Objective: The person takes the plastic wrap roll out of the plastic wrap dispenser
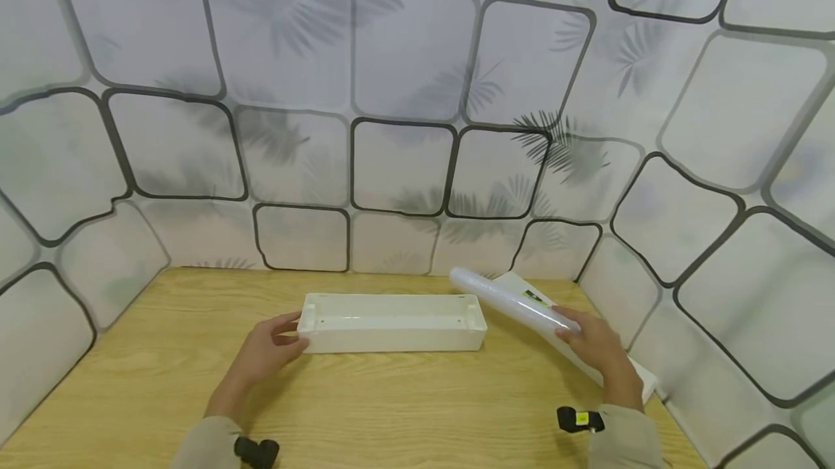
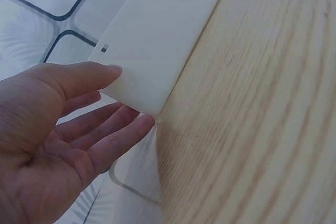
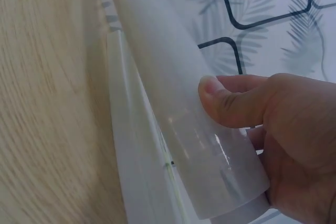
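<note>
A long white open-topped plastic box (image 1: 394,341) sits on the wooden table in the head view. My left hand (image 1: 264,349) grips its left end, thumb at the front corner and fingers round the end. In the left wrist view the thumb presses the box's side (image 2: 152,40), with other fingertips at its lower corner. My right hand (image 1: 595,342) holds a roll of clear plastic film (image 1: 512,301) by its near end, tilted up and leftward. In the right wrist view the thumb lies across the roll (image 3: 173,87); some fingers are hidden behind it.
Beneath the roll, a long white piece (image 1: 583,358) with a green and black label lies slantwise at the table's right side. Patterned fabric walls (image 1: 404,164) enclose the wooden table (image 1: 391,411) at the back and both sides.
</note>
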A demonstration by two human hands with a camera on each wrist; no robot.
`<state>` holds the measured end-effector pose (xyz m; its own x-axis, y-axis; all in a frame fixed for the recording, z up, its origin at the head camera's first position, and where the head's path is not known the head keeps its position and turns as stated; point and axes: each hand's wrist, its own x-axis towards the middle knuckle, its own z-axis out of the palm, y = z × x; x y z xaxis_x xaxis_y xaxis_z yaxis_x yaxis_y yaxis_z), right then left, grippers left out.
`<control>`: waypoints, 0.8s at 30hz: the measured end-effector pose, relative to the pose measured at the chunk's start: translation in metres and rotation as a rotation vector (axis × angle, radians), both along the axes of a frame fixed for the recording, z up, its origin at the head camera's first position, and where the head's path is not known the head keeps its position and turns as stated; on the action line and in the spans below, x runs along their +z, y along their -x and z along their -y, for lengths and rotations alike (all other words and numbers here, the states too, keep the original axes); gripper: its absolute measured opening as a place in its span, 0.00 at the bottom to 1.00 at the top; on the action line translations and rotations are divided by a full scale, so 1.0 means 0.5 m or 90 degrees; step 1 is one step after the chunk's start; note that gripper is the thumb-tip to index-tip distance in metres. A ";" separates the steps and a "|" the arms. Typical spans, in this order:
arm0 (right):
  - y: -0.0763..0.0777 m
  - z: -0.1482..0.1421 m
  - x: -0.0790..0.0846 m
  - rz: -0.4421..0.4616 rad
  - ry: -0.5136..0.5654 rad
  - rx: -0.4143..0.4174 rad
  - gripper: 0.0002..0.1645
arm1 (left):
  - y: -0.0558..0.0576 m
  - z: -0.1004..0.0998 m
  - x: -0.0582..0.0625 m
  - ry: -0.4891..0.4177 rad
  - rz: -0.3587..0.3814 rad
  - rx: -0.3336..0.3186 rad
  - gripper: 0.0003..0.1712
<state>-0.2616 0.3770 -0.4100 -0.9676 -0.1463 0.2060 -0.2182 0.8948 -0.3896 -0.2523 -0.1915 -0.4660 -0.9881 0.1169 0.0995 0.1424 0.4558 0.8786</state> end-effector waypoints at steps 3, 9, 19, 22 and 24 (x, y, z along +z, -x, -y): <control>0.003 -0.003 -0.007 0.024 0.002 0.001 0.29 | -0.001 -0.001 0.000 0.005 0.004 0.004 0.35; 0.008 -0.003 -0.015 0.054 -0.010 0.003 0.29 | -0.002 -0.001 -0.001 0.010 0.008 0.009 0.35; 0.000 0.012 0.006 0.053 -0.026 0.024 0.29 | -0.001 0.000 0.002 0.011 0.004 0.006 0.36; -0.004 0.013 0.013 0.071 -0.039 0.026 0.30 | 0.000 -0.001 0.002 0.011 0.000 0.003 0.36; -0.004 0.013 0.013 0.085 -0.047 0.026 0.31 | 0.000 -0.002 0.001 0.012 0.002 0.005 0.35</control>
<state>-0.2598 0.3706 -0.4035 -0.9787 -0.1956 0.0628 -0.2052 0.9139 -0.3504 -0.2522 -0.1904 -0.4656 -0.9893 0.1118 0.0939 0.1361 0.4735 0.8702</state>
